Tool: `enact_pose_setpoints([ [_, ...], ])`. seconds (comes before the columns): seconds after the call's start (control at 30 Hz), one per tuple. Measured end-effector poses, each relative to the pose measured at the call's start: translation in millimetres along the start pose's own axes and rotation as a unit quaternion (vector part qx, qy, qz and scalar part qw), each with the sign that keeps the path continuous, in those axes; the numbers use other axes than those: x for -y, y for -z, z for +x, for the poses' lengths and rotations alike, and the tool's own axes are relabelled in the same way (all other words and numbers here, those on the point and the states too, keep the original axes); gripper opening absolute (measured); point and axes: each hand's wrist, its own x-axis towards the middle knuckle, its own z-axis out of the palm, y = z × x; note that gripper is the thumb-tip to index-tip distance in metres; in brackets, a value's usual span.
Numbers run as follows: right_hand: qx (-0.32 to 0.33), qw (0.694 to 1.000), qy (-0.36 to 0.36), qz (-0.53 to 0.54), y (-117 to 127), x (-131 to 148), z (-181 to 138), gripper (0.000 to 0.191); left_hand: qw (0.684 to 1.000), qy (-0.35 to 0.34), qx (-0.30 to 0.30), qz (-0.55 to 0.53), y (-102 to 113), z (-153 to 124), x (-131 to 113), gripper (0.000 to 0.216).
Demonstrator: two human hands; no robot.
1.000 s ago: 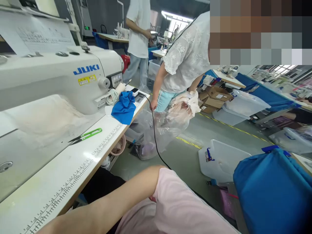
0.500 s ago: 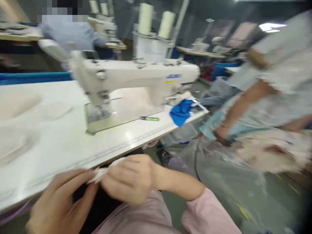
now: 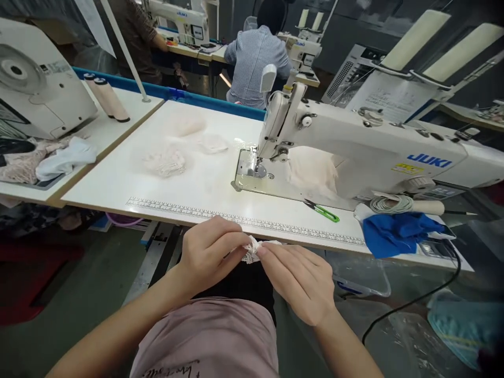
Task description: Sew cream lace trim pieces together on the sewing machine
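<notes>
A small piece of white lace (image 3: 252, 250) is pinched between my two hands, just off the front edge of the sewing table. My left hand (image 3: 212, 252) is closed on its left side, thumb and fingers together. On the other side, my right hand (image 3: 301, 278) grips it with the fingers laid over it, hiding part of the lace. Beyond my hands stands a white sewing machine (image 3: 366, 149), its needle area over a metal plate (image 3: 258, 170). Green-handled thread snips (image 3: 322, 210) lie on the table in front of the machine.
Pale lace pieces (image 3: 165, 161) lie on the white table (image 3: 118, 163) at left. A blue cloth (image 3: 389, 233) and a coil of cord (image 3: 391, 203) sit at right. Peach fabric (image 3: 313, 169) rests under the machine arm. A person in a striped shirt (image 3: 258, 68) sits behind.
The view has swung to the left, so the machine now stands further right and the neighbouring table shows. Both hands still hold the lace; the person at the right is out of view.
</notes>
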Motion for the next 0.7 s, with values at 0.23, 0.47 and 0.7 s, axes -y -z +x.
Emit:
enact_pose_setpoints([
  [0.23,0.023,0.999,-0.011,0.020,-11.9,-6.4,-2.3,0.019,0.999,0.024,-0.016,-0.012,-10.0,-1.0,12.8,0.018],
  [0.47,0.038,0.999,-0.021,0.014,-16.8,-10.6,-2.2,0.019,1.000,0.001,-0.010,0.006,-10.8,-3.0,21.8,0.017],
  [0.7,0.023,1.000,-0.021,0.000,-21.8,-14.6,0.4,0.016,0.999,-0.007,-0.003,0.049,-10.4,-5.0,28.1,0.016],
])
